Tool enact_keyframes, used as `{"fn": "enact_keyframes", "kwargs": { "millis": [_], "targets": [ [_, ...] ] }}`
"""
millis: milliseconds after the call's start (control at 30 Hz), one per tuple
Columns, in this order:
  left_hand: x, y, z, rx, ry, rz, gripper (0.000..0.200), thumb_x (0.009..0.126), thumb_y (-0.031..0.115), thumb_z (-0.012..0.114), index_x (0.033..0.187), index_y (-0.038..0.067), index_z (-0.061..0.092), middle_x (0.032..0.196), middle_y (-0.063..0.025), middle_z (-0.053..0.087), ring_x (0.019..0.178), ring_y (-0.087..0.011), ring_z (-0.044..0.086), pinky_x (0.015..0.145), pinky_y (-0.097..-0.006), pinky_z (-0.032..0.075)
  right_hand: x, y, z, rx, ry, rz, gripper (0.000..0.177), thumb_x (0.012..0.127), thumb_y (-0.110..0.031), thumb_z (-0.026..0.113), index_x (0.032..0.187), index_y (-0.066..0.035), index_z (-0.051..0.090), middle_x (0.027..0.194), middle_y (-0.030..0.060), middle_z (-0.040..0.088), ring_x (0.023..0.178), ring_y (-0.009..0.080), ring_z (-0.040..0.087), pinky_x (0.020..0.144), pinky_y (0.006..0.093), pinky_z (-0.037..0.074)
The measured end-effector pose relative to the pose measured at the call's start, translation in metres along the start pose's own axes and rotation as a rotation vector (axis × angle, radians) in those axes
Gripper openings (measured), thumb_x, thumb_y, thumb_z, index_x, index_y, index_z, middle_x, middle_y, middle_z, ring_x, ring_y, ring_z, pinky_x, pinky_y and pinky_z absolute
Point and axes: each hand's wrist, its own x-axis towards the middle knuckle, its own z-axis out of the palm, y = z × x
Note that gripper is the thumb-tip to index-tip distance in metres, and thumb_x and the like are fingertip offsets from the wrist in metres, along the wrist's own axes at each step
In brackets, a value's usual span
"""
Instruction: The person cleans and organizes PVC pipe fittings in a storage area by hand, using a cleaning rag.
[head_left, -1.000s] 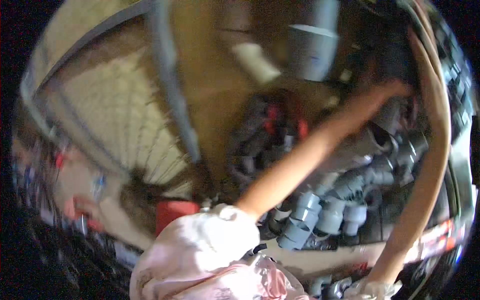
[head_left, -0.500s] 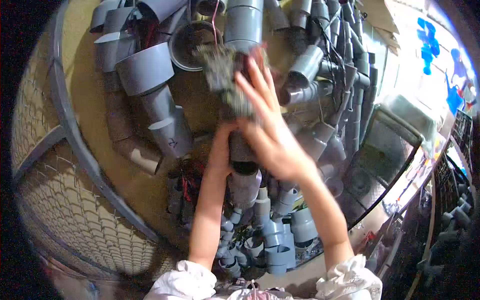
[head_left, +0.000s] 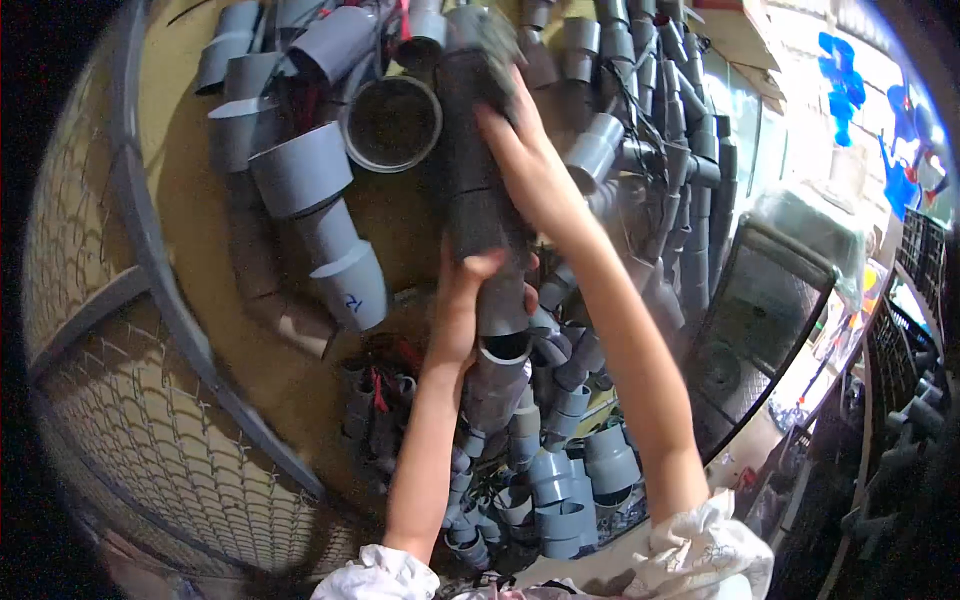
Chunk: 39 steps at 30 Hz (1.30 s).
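A column of grey pipe fittings [head_left: 475,185] hangs in the upper middle of the head view. My left hand [head_left: 475,285] is wrapped round its lower part, thumb across the front and fingertips showing at the right side. Higher up, my right hand [head_left: 520,150] holds a crumpled dark cloth [head_left: 492,55] against the fittings near the top edge. The cloth is blurred and hides part of the column. Below my left hand, the dark open end of a fitting [head_left: 505,345] shows.
Grey fittings [head_left: 300,170] hang at the left beside a round open pipe end [head_left: 392,124]. More fittings [head_left: 565,500] cluster below. A wire mesh panel [head_left: 150,400] stands at the left, a dark framed panel [head_left: 760,320] at the right, near black crates [head_left: 925,260].
My right hand and the cloth have moved up along the column, uncovering its middle. The left hand's thumb and fingertips now show round the column. The view has shifted slightly.
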Motion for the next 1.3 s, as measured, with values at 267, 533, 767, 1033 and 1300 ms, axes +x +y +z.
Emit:
{"fn": "enact_keyframes", "kwargs": {
  "millis": [267, 533, 767, 1033, 1300],
  "targets": [
    [-0.002, 0.004, 0.013, 0.458, 0.115, 0.388, 0.075, 0.071, 0.018, 0.06, 0.129, -0.001, 0.016, 0.12, -0.0204, 0.037, 0.103, -0.0273, 0.045, 0.085, -0.0328, 0.039, -0.046, -0.05, -0.017, -0.076, -0.112, 0.204, 0.055, 0.083, -0.012, 0.04, 0.128, 0.005, 0.014, 0.136, 0.0226, 0.002, 0.128, 0.0288, 0.002, 0.102, 0.034, 0.009],
    [-0.01, 0.009, 0.07, 1.443, 0.335, 0.335, 0.071, 0.072, 0.019, 0.059, 0.13, 0.018, 0.018, 0.088, -0.0254, 0.042, 0.067, -0.04, 0.054, 0.055, -0.0419, 0.048, 0.083, 0.021, -0.022, -0.766, -0.064, -0.296, 0.032, 0.079, -0.018, 0.047, 0.104, 0.002, 0.049, 0.125, 0.0178, 0.035, 0.12, 0.0317, 0.027, 0.099, 0.035, 0.023],
    [-0.012, -0.009, 0.057, 1.841, 0.454, 0.489, 0.055, 0.074, 0.021, 0.053, 0.124, 0.02, 0.03, 0.086, -0.0168, 0.041, 0.055, -0.0238, 0.053, 0.05, -0.0314, 0.046, 0.014, -0.049, -0.027, -1.238, -0.533, -0.443, 0.031, 0.069, -0.012, 0.052, 0.097, 0.002, 0.053, 0.111, 0.0134, 0.046, 0.119, 0.0299, 0.029, 0.098, 0.0382, 0.025],
    [-0.02, -0.025, 0.047, 1.593, 0.5, 0.522, 0.046, 0.066, 0.018, 0.059, 0.104, -0.004, 0.043, 0.093, -0.0176, 0.047, 0.08, -0.029, 0.05, 0.071, -0.0375, 0.041, -0.023, -0.084, -0.02, -0.909, -0.791, -0.453, 0.021, 0.071, -0.018, 0.051, 0.078, 0.002, 0.056, 0.086, 0.015, 0.055, 0.097, 0.031, 0.048, 0.086, 0.039, 0.037],
    [-0.038, 0.001, 0.045, 1.529, 0.413, 0.594, 0.044, 0.075, 0.011, 0.051, 0.112, 0.028, 0.032, 0.093, -0.02, 0.04, 0.064, -0.0296, 0.051, 0.059, -0.0375, 0.042, 0.071, -0.057, -0.035, -0.999, -0.581, -0.535, 0.023, 0.074, -0.025, 0.048, 0.076, -0.003, 0.056, 0.076, 0.0155, 0.057, 0.076, 0.0324, 0.054, 0.069, 0.0417, 0.043]
  ]
}}
